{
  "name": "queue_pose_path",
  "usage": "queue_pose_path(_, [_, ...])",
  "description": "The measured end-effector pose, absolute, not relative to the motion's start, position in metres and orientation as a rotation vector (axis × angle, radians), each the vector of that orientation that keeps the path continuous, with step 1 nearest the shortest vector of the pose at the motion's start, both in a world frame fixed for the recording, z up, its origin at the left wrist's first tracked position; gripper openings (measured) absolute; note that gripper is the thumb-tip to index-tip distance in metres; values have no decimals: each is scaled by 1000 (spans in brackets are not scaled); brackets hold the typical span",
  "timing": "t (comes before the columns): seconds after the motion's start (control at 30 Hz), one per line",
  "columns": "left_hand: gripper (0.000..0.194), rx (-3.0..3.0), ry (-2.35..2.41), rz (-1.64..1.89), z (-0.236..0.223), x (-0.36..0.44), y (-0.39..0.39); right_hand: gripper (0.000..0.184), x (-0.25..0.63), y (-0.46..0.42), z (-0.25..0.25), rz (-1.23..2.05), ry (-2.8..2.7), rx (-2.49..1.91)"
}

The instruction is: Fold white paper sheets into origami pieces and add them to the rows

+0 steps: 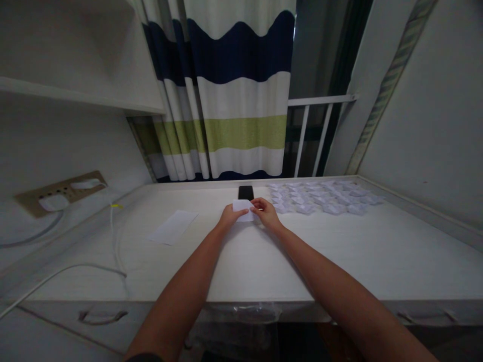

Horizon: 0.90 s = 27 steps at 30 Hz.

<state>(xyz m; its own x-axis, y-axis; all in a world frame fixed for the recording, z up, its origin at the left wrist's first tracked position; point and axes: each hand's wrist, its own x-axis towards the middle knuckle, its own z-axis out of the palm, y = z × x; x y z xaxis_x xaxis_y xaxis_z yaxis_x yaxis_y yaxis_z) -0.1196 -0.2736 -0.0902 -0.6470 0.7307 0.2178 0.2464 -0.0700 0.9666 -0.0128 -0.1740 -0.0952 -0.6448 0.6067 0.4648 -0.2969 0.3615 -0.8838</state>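
Note:
Between my two hands a small white sheet of paper (241, 205) is held up above the desk, its top right corner slanting as if folded. My left hand (228, 217) grips its left side, thumb lying across the front. On the right edge, my right hand (266, 213) pinches the paper between thumb and fingers. Just behind it lies a black phone (246, 192). Several folded white paper pieces (317, 196) stand in rows to the right of my hands. A flat stack or sheet of white paper (173, 227) rests on the desk to the left.
The white desk (241, 271) has drawers with handles (102, 318) below its front edge. White cables (71, 266) run along the left from a wall socket strip (62, 193). A striped curtain (245, 100) hangs behind, beside a white railing (320, 100).

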Motion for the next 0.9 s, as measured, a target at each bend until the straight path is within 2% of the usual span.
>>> queue_pose_path(0.13, [39,994,1813,1816,-89,-117,-273,22,-15,-171,-97,1427,-1789,-267])
queue_pose_path(0.3, [51,801,1532,1866,-90,-109,-273,22,-16,-169,-98,1494,-1730,-263])
queue_pose_path(0.9, [33,948,1843,1714,-83,-107,-275,21,-16,-166,-99,1471,-1769,-366])
